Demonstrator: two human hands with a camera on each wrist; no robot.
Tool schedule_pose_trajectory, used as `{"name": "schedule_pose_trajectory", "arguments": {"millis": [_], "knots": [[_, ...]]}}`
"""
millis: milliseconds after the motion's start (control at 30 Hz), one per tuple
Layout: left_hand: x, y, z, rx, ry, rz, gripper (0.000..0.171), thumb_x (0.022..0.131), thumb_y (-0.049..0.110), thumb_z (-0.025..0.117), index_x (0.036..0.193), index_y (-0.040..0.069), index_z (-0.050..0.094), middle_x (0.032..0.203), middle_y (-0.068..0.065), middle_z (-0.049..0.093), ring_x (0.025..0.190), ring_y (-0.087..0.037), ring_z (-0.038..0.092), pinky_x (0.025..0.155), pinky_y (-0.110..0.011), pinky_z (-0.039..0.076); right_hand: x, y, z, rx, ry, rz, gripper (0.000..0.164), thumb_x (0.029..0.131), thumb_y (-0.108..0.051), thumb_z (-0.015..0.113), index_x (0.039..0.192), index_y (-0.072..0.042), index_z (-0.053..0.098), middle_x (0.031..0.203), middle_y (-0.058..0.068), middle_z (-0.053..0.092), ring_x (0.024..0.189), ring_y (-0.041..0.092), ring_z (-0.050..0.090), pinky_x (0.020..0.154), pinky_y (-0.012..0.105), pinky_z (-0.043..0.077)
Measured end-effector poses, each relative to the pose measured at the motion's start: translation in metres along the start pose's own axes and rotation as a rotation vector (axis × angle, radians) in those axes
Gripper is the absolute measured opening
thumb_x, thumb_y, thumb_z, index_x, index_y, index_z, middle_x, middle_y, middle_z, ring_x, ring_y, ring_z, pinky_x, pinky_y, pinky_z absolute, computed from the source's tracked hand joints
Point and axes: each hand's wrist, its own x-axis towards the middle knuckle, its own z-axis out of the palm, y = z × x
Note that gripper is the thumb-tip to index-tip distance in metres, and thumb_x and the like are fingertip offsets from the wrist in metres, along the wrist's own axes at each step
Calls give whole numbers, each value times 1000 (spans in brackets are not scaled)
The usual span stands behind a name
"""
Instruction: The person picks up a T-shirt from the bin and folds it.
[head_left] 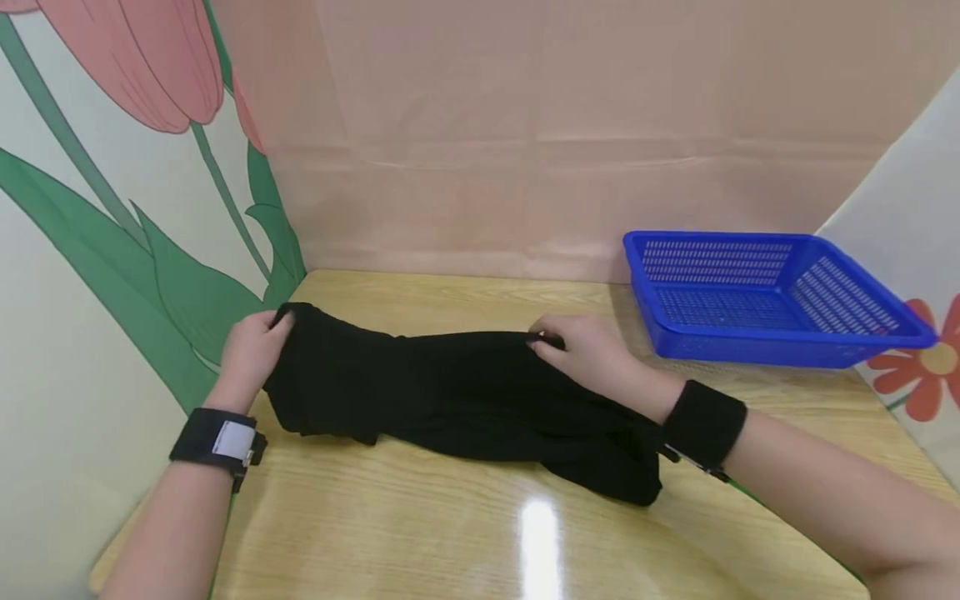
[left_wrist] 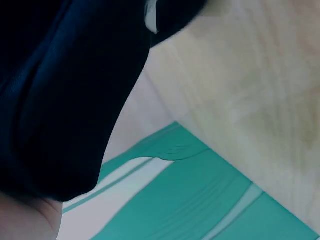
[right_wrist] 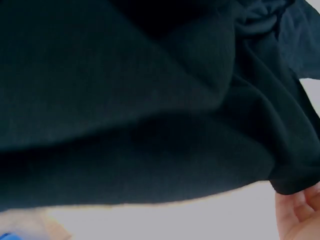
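A black garment (head_left: 465,392) stretches between the two hands above the wooden table, its lower folds hanging toward the tabletop. At its left end the left hand (head_left: 253,350) pinches the upper corner between thumb and fingers. The right hand (head_left: 588,354) grips the top edge farther right, and loose cloth droops below that wrist. In the left wrist view the dark cloth (left_wrist: 75,100) covers the upper left, with a small white tag (left_wrist: 151,17) showing. Overlapping folds of black fabric (right_wrist: 125,165) fill most of the right wrist view.
A blue perforated plastic basket (head_left: 750,342) stands at the back right of the wooden table (head_left: 375,517), with no items showing inside. Behind is a pinkish-beige backdrop (head_left: 525,167). A tulip-printed panel (head_left: 97,292) borders the left, and a flower-printed one (head_left: 915,242) the right.
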Motion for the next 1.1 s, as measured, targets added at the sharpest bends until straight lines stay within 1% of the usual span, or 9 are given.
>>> {"name": "schedule_pose_trajectory", "arguments": {"millis": [133,200,267,333,433,567,767,933,1100], "knots": [[-2,-8,4,35,-76,3,58,101,54,38,79,2,52,77,-15,52,74,-32,52,67,-45,42,-2,-2,7,51,-174,-48,30,94,-22,66,122,-8,66,117,8,67,108,26,63,91,46,49],[-3,-12,5,66,-132,0,64,100,57,39,98,-3,62,99,-24,61,92,-40,58,79,-53,45,-4,0,8,77,-272,-91,37,95,-23,65,129,-9,62,126,7,63,118,27,57,97,48,45],[-4,-15,7,104,-180,5,66,100,54,44,118,-7,60,119,-31,58,108,-47,55,90,-58,42,-7,3,10,115,-353,-128,42,95,-23,65,134,-11,58,133,5,58,125,26,51,102,48,40],[-6,-20,8,143,-214,10,68,99,47,49,135,-11,48,134,-35,47,121,-52,45,99,-61,35,-10,6,10,167,-400,-138,46,95,-21,65,139,-15,54,139,5,53,131,26,45,105,49,36],[-8,-25,10,174,-225,27,66,98,32,57,140,-14,37,138,-38,40,124,-54,40,102,-61,33,-12,13,7,267,-391,-115,49,95,-12,61,142,-17,50,145,6,47,136,28,39,108,52,31],[-11,-27,11,175,-195,57,68,92,19,64,144,-10,31,138,-39,38,124,-55,37,101,-62,32,-7,32,-1,368,-286,-2,46,97,-1,48,142,-12,50,146,11,46,137,33,35,108,57,28],[-19,-22,11,259,-204,222,74,82,2,73,145,-4,36,137,-36,38,121,-56,36,98,-65,32,-2,71,-2,342,-221,193,35,102,-7,43,135,-2,55,135,18,55,129,38,45,102,57,36],[-31,-16,12,318,-276,363,69,78,-3,75,141,1,47,143,-30,36,127,-53,34,98,-63,34,-2,95,10,280,-287,181,31,101,-7,51,129,1,60,125,19,62,118,37,55,97,53,43],[-40,-10,17,338,-308,489,65,73,-7,76,133,6,57,143,-27,39,130,-48,34,100,-59,35,-7,99,19,285,-372,150,28,96,-12,61,121,0,66,118,16,66,109,37,60,92,50,48]]}}
